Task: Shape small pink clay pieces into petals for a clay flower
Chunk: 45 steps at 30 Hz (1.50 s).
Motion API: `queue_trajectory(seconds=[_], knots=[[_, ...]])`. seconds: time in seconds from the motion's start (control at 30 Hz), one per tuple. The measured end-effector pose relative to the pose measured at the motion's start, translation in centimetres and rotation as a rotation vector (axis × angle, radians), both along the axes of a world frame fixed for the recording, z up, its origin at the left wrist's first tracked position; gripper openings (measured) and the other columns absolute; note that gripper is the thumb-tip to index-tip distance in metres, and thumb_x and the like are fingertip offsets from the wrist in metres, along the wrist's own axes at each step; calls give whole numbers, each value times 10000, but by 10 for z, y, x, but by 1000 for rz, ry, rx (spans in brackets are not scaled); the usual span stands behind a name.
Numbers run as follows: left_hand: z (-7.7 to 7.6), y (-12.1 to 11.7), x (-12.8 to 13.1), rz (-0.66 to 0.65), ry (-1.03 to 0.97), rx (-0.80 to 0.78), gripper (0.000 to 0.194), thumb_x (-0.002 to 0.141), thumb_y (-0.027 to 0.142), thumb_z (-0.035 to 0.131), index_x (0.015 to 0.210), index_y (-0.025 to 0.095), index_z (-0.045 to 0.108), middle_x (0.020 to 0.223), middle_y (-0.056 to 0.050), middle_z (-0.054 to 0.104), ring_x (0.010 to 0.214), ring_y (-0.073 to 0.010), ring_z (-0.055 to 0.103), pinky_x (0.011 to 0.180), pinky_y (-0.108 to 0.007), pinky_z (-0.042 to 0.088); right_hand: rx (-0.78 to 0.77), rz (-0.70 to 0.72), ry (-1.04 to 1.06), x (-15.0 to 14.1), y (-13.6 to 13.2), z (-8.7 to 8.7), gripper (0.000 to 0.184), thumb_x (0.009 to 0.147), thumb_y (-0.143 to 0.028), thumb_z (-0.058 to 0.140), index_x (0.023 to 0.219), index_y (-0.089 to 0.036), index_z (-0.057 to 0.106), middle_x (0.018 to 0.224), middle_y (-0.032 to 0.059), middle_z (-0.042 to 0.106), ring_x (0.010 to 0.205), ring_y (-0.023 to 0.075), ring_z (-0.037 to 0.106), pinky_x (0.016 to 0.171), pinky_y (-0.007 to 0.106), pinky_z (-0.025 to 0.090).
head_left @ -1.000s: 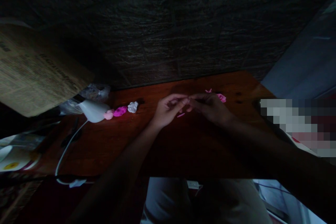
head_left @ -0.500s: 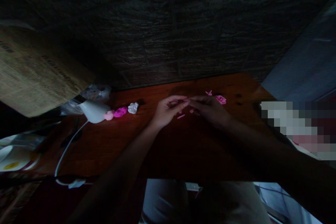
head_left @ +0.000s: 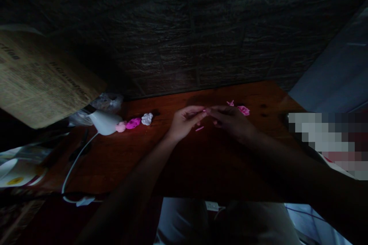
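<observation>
My left hand [head_left: 185,121] and my right hand [head_left: 231,121] meet fingertip to fingertip over the wooden table. Both are closed in a pinch on a tiny piece of pink modelling clay [head_left: 205,110], mostly hidden by the fingers. A thin pink clay strip [head_left: 199,128] lies on the wood just below the fingertips. Beyond my right hand sit a pink clay piece with thin prongs [head_left: 230,103] and a flattened, folded pink clay piece [head_left: 243,110]. Left of my left hand, three lumps stand in a row: white clay [head_left: 147,119], magenta clay [head_left: 133,123] and pale pink clay [head_left: 121,126].
A white lamp [head_left: 105,122] with a cable stands at the left of the table [head_left: 120,164], beside a plastic bag [head_left: 107,102] and a printed brown-paper shade or bag [head_left: 46,80]. A white cup [head_left: 15,172] is at far left. The stone wall [head_left: 184,38] borders the back.
The view has shifted slightly. My fingertips have moved a little against each other, and a bit of pink clay now shows between them. The lumps and strip stay where they were.
</observation>
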<state>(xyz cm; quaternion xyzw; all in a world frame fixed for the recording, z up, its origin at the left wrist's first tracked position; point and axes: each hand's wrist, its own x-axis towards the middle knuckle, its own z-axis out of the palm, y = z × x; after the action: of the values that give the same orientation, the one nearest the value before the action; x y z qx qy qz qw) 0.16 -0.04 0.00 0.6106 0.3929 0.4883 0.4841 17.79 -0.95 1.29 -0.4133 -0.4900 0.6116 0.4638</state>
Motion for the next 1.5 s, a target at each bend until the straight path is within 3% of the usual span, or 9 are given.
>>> queue_trajectory(seconds=[0.2, 0.57, 0.8, 1.07, 1.27, 1.5], knots=[[-1, 0, 0, 17, 4, -12, 325, 746, 394, 816, 960, 156, 763, 880, -69, 787, 554, -73, 582, 494, -198, 407, 69, 5, -71, 0, 1, -3, 438, 625, -569, 844, 793, -173, 764, 687, -15, 627, 563, 79, 445, 523, 229, 372], [-2, -1, 0, 66, 4, 1, 275, 735, 376, 825, 915, 173, 778, 837, -50, 771, 560, -77, 579, 507, -209, 410, 118, -2, -145, 3, 1, -3, 395, 676, -533, 826, 868, -191, 782, 839, 28, 706, 688, 123, 547, 595, 246, 446], [-3, 0, 2, 46, 0, -28, 324, 712, 411, 835, 920, 168, 780, 840, -54, 773, 538, -66, 553, 499, -207, 405, 262, 1, -211, 3, 3, -7, 423, 742, -591, 753, 846, -182, 749, 831, 48, 702, 649, 138, 552, 557, 263, 456], [-7, 2, 2, 71, -28, -23, 318, 721, 415, 824, 919, 171, 777, 831, -41, 760, 533, -57, 528, 488, -202, 385, 221, -13, -210, 3, 3, -7, 409, 730, -577, 775, 866, -192, 771, 938, 62, 750, 704, 142, 590, 589, 256, 483], [-6, 3, 1, 88, -11, -30, 294, 730, 405, 818, 911, 177, 778, 817, -35, 746, 544, -58, 525, 479, -196, 370, 209, -40, -247, 2, 0, 0, 469, 718, -624, 777, 886, -186, 790, 855, 60, 738, 664, 140, 571, 562, 261, 459], [-6, 3, 0, 40, -40, -71, 332, 719, 408, 830, 933, 160, 773, 818, -35, 743, 554, -52, 534, 497, -184, 383, 228, -38, -277, 3, 1, -4, 481, 714, -628, 777, 875, -175, 782, 805, 59, 714, 658, 151, 578, 554, 271, 461]])
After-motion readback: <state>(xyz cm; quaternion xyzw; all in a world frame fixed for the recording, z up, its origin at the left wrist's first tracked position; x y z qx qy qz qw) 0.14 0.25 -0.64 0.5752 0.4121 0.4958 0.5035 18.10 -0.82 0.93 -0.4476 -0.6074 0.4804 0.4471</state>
